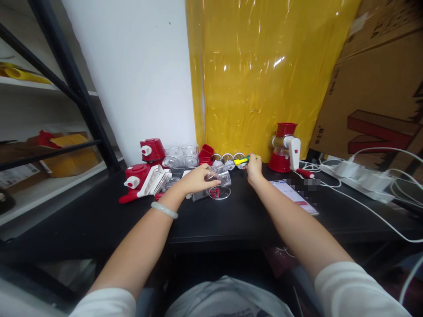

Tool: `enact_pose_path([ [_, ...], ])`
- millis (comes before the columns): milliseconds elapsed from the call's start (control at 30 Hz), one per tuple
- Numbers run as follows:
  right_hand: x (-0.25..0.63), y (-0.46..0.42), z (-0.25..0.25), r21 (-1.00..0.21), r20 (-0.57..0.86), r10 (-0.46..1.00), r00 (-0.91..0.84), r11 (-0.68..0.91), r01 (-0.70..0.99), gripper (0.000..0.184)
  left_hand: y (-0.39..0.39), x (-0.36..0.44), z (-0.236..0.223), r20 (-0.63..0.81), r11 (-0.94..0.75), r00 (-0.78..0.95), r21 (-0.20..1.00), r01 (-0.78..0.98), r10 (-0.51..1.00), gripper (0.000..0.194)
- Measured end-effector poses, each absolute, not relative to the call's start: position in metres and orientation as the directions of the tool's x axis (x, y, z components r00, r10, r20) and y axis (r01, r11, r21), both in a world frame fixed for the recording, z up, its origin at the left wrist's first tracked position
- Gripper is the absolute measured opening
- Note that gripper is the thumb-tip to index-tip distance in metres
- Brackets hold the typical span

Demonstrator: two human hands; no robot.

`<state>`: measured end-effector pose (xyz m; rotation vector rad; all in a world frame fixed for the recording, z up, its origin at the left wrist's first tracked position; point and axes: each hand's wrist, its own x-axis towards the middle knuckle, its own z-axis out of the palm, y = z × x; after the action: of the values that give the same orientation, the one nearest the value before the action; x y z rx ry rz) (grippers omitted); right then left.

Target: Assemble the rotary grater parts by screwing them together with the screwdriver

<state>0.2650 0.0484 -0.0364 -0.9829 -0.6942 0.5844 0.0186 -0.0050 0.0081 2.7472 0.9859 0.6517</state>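
Observation:
Near the middle of the black table, my left hand [200,178] is closed on a clear plastic part [224,177]. My right hand [254,169] grips a yellow and green screwdriver [242,160], whose handle points left towards the clear part. Its tip cannot be made out. Below the clear part is a transparent round piece [225,193] with small red parts [215,192] in it. Just behind my hands stand several metal grater drums [228,159] and a red hopper [206,154].
Red grater bodies [153,150], white crank handles [155,179] and clear cups [190,154] crowd the left. At right stand an assembled red rotary grater [283,149], a phone [293,196] and a power strip [363,178] with white cables. A yellow sheet [264,79] hangs behind.

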Motion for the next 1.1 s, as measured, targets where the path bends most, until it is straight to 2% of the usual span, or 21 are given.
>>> enact_pose_path([
  [300,0.261,0.038,-0.029,-0.911,0.174,0.748,0.641,0.369,-0.183,0.006,-0.005,0.019,0.008,0.339,-0.771,0.693,0.27,0.577,0.637,0.044],
  [367,0.261,0.038,-0.029,-0.913,0.167,0.75,0.64,0.363,-0.187,0.009,-0.005,0.019,0.008,0.342,-0.773,0.693,0.268,0.576,0.635,0.044],
  [567,0.263,0.041,-0.032,-0.913,0.229,0.716,0.659,0.392,-0.109,0.034,-0.005,0.019,0.007,0.345,-0.778,0.697,0.26,0.572,0.628,0.045],
  [667,0.264,0.042,-0.032,-0.912,0.234,0.707,0.667,0.397,-0.1,0.036,-0.005,0.018,0.007,0.339,-0.771,0.692,0.262,0.581,0.637,0.045],
  [1100,0.262,0.039,-0.03,-0.898,0.226,0.733,0.641,0.411,-0.155,0.007,-0.006,0.019,0.008,0.35,-0.779,0.696,0.265,0.568,0.627,0.044],
])
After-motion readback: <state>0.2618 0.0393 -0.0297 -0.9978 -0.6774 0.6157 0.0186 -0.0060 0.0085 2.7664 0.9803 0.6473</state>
